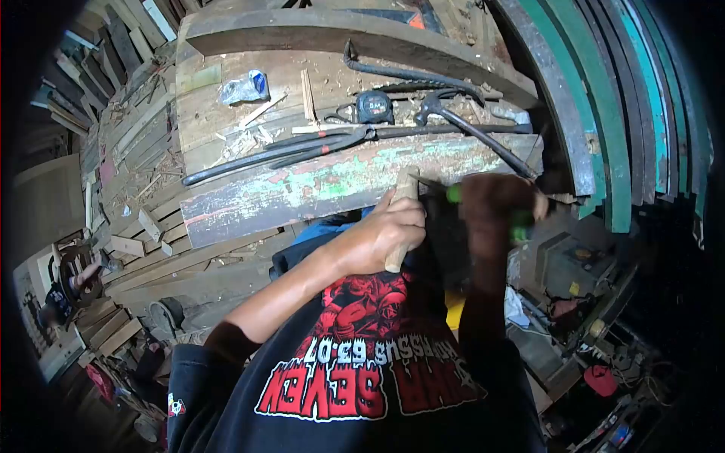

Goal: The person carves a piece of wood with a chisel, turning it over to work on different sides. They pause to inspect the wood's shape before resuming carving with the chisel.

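Tee (355, 355) | left hand (391, 232) curled round stick (406, 185), prob steadying it for the tool (454, 194) | right hand (491, 208) blurry, can't tell its grip

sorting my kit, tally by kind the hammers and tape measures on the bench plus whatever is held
Hammer: 1
Tape measure: 1
Green-handled tool, held: 1
Wood piece, held: 1
Total: 4

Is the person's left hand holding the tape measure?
No, the left hand grips pale wood; the tape measure lies apart.
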Demonstrator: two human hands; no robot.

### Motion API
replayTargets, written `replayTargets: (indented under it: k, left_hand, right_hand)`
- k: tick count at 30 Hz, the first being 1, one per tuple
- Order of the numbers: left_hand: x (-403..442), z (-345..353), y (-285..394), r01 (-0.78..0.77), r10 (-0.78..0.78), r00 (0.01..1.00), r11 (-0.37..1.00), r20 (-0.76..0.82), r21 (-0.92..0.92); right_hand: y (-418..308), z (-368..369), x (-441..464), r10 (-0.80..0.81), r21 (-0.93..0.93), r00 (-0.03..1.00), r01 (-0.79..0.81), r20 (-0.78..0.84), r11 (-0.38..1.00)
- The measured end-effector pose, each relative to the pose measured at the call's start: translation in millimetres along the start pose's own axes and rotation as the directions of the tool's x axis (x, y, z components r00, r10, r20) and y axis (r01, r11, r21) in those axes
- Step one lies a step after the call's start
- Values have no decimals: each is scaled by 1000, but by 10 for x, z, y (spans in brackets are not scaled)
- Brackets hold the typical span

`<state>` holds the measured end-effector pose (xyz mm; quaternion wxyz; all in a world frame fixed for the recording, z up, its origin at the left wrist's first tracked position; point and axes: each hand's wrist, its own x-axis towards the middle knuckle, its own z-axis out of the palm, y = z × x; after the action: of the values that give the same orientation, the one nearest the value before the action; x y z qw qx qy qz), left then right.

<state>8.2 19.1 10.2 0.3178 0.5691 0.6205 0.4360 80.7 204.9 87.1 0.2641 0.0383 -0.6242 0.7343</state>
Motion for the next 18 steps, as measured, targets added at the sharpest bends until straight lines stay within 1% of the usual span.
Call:
replayTargets:
  k: [1, 2, 3, 4, 5, 6, 7, 8, 9, 11, 13, 15, 16, 18]
  left_hand:
    - [1, -10, -19, -6, 6, 1000, 1000, -11, 0]
    - [3, -19, -38, -9, 9, 1000, 1000, -25, 1]
    - [-32, 33, -24, -2, 2, 999, 1000, -35, -16]
    - [-29, 73, -31, -20, 21, 998, 1000, -63, 19]
    - [-30, 78, -36, -14, 15, 999, 1000, -50, 12]
    - [-18, 66, -40, -13, 14, 999, 1000, -40, 10]
    - [-11, 64, -30, -13, 13, 1000, 1000, -28, 7]
    - [8, 90, 0, -3, 4, 1000, 999, -20, 50]
    - [22, 95, 7, 5, -4, 1000, 999, -19, 42]
    - [25, 73, 9, 19, -19, 1000, 999, 0, 26]
    - [13, 49, -17, -1, 2, 1000, 1000, -19, 28]
    - [-1, 51, 13, -20, 20, 999, 1000, -41, 9]
    - [1, 49, 30, 6, -5, 1000, 999, -22, 31]
    - [15, 71, 38, 26, -26, 1000, 999, 16, 20]
  right_hand:
    - [-120, -123, 102, -51, 135, 998, 47, 26, 990]
    - [-380, -163, 231, -90, 90, 992, 83, 84, 993]
    - [-489, -215, 132, -70, -409, 964, 173, 255, 896]
    - [-597, -265, 36, -47, -742, 907, 371, 418, 557]
    - [-611, -266, 5, -47, -835, 869, 487, 492, 257]
    - [-434, -245, -31, -65, -789, 926, 352, 372, 503]
    - [-239, -155, -43, -55, -144, 996, 64, 66, 988]
    - [56, -121, -180, -23, -153, 1000, 20, -18, 988]
    - [184, -91, -203, 5, -159, 998, -14, -56, 987]
    - [169, -117, -200, 15, -102, 995, -26, -100, 994]
    - [-153, -83, -107, -18, 17, 999, 19, -49, 1000]
    - [-413, -43, -29, -36, 37, 999, 35, 15, 999]
    - [-375, -53, -53, -30, 20, 999, 30, 34, 999]
    - [37, -102, -259, -4, -119, 1000, 5, 10, 993]
